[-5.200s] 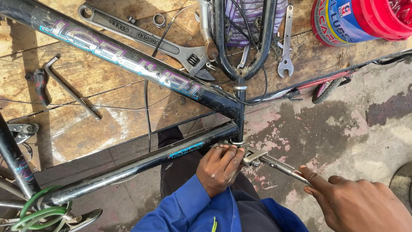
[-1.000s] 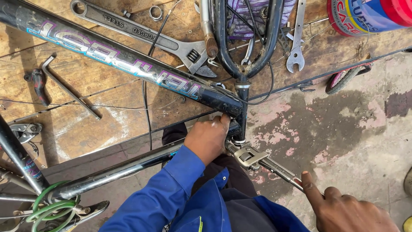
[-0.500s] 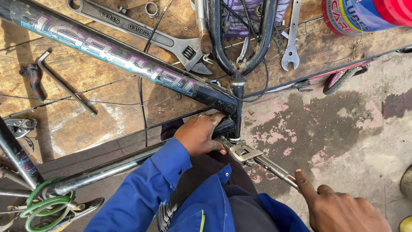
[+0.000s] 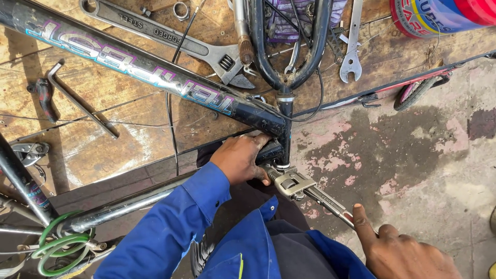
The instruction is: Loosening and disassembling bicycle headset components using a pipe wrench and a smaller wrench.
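Note:
A dark bicycle frame [image 4: 139,64] lies across a wooden board, its head tube [image 4: 283,137] near the middle. My left hand [image 4: 242,159], in a blue sleeve, grips the frame where the two tubes meet the head tube. A silver adjustable wrench [image 4: 297,185] has its jaws on the fitting at the bottom of the head tube. My right hand [image 4: 403,250] holds the wrench's handle at the lower right, with the thumb stretched along it.
A large adjustable wrench [image 4: 170,39], an open-end spanner [image 4: 352,46], an L-shaped key [image 4: 77,101] and a ring lie on the wooden board [image 4: 103,139]. Dark handlebars [image 4: 289,46] and a red-and-blue tub [image 4: 439,15] are at the top. Green cable coils [image 4: 59,248] sit lower left. Stained concrete [image 4: 413,155] is on the right.
My left hand has shifted from the lower tube up onto the head tube joint. The wrench handle and my right hand have swung lower and to the right.

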